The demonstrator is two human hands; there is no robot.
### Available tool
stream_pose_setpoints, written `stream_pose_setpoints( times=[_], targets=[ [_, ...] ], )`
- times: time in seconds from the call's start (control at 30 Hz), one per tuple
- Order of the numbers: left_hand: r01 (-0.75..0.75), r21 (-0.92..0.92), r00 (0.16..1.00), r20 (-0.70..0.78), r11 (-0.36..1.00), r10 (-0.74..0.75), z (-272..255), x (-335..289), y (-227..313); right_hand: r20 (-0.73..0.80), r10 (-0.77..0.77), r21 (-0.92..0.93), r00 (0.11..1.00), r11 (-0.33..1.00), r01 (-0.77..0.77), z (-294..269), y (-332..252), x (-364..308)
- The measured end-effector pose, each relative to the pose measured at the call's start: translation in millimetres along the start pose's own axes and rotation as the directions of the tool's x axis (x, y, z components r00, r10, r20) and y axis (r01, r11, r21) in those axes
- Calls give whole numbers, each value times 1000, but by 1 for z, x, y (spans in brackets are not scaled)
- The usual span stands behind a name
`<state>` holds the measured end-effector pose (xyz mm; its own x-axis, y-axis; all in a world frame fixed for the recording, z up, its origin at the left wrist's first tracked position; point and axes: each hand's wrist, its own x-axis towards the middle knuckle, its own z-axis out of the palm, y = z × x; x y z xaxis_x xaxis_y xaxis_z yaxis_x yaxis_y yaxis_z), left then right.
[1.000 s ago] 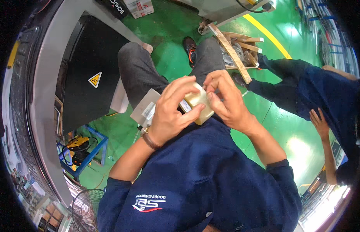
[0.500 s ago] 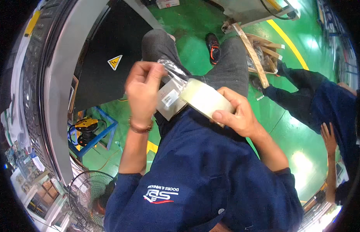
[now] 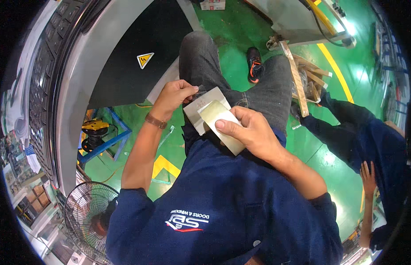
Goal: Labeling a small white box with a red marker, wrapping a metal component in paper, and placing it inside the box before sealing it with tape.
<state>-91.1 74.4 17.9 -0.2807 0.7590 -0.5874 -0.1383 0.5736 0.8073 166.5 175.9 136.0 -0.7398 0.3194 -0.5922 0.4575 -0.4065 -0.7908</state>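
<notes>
My right hand [image 3: 254,132] grips a wide roll of clear packing tape [image 3: 223,128], thumb pressed on its outer face. Under the roll, a flat grey-white rectangular piece [image 3: 216,96] with faint red marks lies across my lap. To its left, my left hand [image 3: 176,97] is closed in a pinch at the piece's upper left edge. A thin, clear bit of tape [image 3: 201,89] shows at those fingertips; how far it runs is hard to see. The roll hides the lower part of the flat piece.
At left stands a black-panelled machine [image 3: 130,57] with a yellow warning sign. A fan [image 3: 88,216] and a blue metal frame [image 3: 108,148] are at lower left. A wooden crate [image 3: 311,77] lies at upper right, near another person [image 3: 378,137].
The clear strip stretched between my left hand and the roll is now mostly out of sight. The roll has tilted down over the flat piece, covering its white label.
</notes>
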Motion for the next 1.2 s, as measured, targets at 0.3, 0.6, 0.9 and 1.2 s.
stream_pose_setpoints(
  times=[0.3,0.6,0.9,1.2],
  targets=[
    [-91,523,993,-18,848,118,3,-9,9,-7,0,-10,1000,1000,0,1,-2,5],
    [-533,390,839,358,751,410,14,-53,0,-26,-21,118,999,993,24,-4,13,10],
    [-392,75,868,-301,917,395,56,-75,-52,96,-87,274,992,960,57,-4,22,18],
    [-515,79,530,-754,854,389,52,-32,-32,162,-230,52,960,973,224,3,-48,86]
  ],
)
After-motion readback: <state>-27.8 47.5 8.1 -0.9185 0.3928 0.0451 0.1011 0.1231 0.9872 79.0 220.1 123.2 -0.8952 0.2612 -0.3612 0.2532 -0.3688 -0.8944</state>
